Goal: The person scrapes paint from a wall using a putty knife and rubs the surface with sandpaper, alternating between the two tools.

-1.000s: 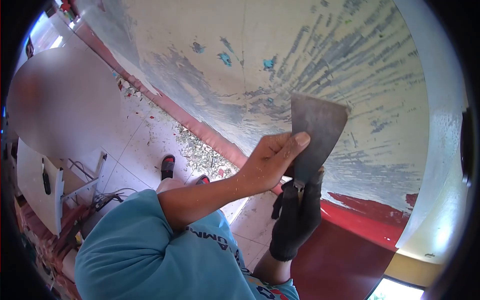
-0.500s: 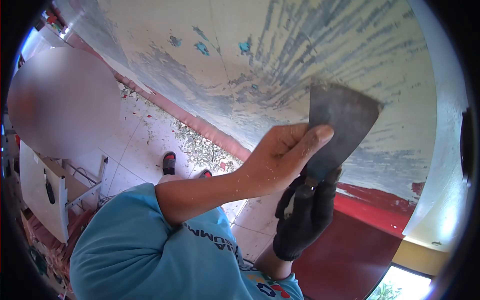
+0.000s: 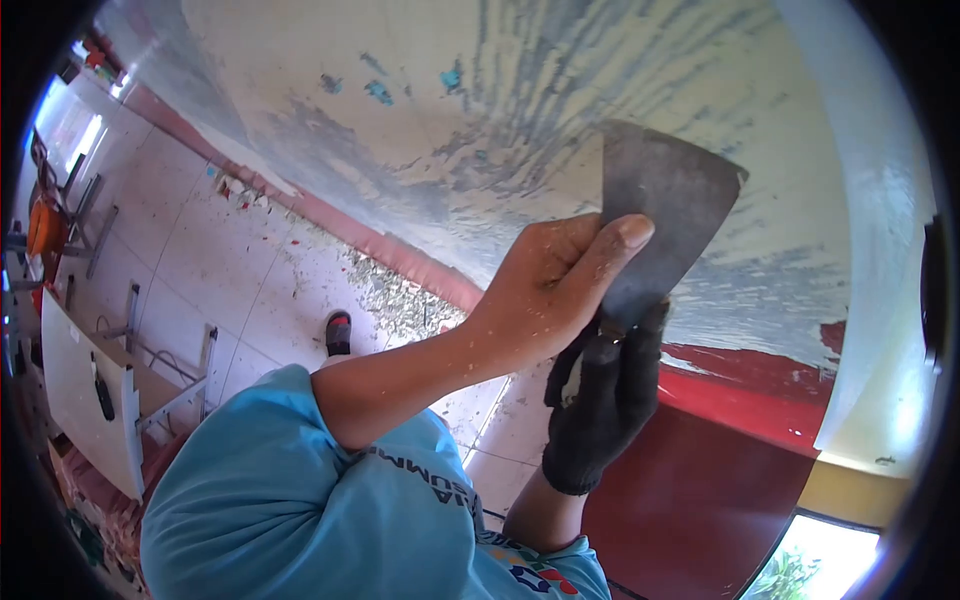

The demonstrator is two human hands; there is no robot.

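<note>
The grey, flared metal scraper (image 3: 668, 225) has moved higher in view, before the cream, grey-streaked wall (image 3: 500, 100). The bare left hand (image 3: 560, 290) pinches it, thumb in front; the black-gloved right hand (image 3: 605, 400) curls around its lower end. Fingertips are best kept off its edge.

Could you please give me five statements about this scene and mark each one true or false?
1. The left hand has its thumb on the scraper. True.
2. Both hands wear gloves. False: only the right hand wears a glove; the left is bare.
3. The wall is one even colour. False: it shows grey streaks and blue patches.
4. Debris lies on the floor beside the wall. True.
5. The shirt is red. False: it is blue, with lettering.
</note>
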